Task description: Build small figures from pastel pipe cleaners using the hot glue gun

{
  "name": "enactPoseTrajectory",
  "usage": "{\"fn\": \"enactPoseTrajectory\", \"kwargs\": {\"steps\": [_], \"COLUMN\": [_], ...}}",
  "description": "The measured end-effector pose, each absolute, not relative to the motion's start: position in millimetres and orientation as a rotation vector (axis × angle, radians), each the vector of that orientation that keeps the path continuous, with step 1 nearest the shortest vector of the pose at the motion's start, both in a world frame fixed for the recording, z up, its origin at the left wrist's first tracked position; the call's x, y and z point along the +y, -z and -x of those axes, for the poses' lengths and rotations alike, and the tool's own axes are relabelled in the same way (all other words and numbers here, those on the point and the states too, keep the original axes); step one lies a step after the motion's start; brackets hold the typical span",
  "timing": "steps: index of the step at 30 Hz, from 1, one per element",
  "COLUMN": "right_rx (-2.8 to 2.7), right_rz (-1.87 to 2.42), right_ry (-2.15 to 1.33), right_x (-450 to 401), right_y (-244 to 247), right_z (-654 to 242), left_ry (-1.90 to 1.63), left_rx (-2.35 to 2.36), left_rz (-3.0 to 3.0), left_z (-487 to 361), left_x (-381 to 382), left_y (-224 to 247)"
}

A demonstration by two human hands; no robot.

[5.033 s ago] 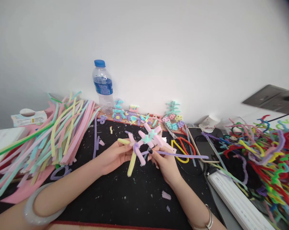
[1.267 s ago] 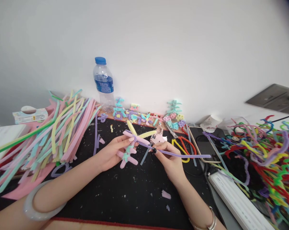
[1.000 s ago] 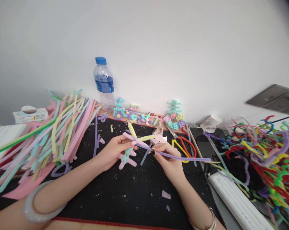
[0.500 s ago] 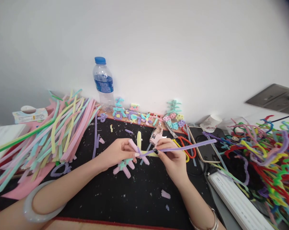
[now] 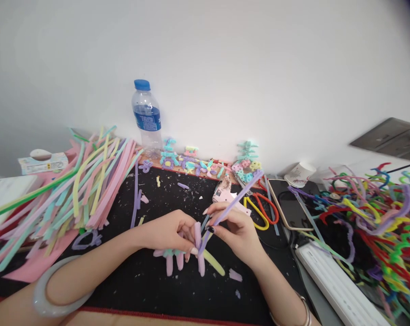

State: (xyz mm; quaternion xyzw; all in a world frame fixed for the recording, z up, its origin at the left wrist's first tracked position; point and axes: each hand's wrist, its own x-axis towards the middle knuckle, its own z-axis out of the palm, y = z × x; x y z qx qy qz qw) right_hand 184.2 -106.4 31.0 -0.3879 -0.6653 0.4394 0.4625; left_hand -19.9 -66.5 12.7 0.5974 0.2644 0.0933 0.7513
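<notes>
Over the black mat, my left hand (image 5: 180,233) is closed on a fuzzy stem piece with pink (image 5: 200,264) and yellow (image 5: 214,262) arms. Pink and mint stems (image 5: 170,265) poke out beneath that hand. A long purple stem (image 5: 237,199) slants up to the right from the crossing of the piece. My right hand (image 5: 233,226) pinches this purple stem between thumb and fingers, just right of the piece. My left fingertips are partly hidden behind the stems.
A pink glue gun (image 5: 223,192), scissors with yellow and red handles (image 5: 266,210) and a phone (image 5: 295,208) lie behind and right. Stem bundles (image 5: 99,181) fill the left; a bottle (image 5: 147,117) stands behind. Curly stems (image 5: 388,226) and a power strip (image 5: 337,285) are right.
The held piece has turned and moved lower, its yellow arm now pointing down right. The purple stem has swung from nearly level to steeply upward. My right hand has moved slightly left and down.
</notes>
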Motion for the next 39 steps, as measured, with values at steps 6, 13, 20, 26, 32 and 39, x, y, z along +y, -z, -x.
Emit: {"fn": "enactPoseTrajectory", "kwargs": {"steps": [6, 13, 20, 26, 32, 39], "right_rx": [-1.519, -1.366, -1.144, -1.022, -0.998, -1.019], "right_rz": [0.964, 1.049, 1.077, 1.132, 1.184, 1.196], "right_ry": [-1.339, -1.317, -1.097, -0.923, -0.789, -0.803], "right_x": [-106.7, -101.8, -96.5, -96.7, -96.8, -100.6], "right_y": [-28.4, -24.9, -11.3, -9.7, -7.8, -3.9], "right_z": [-182.7, -184.9, -190.3, -190.2, -189.3, -184.7], "left_ry": [-0.167, -0.220, -0.461, -0.669, -0.775, -0.779], "left_rx": [0.558, 0.580, 0.670, 0.643, 0.690, 0.654], "left_rz": [-1.380, -1.318, -0.794, -0.541, -0.503, -0.601], "left_z": [19.9, 20.7, 23.7, 18.8, 12.1, 10.8], "left_x": [-67.6, -62.3, -56.1, -58.7, -63.6, -63.9], "left_y": [-15.6, -18.2, -17.8, -17.6, -13.7, -15.5]}}
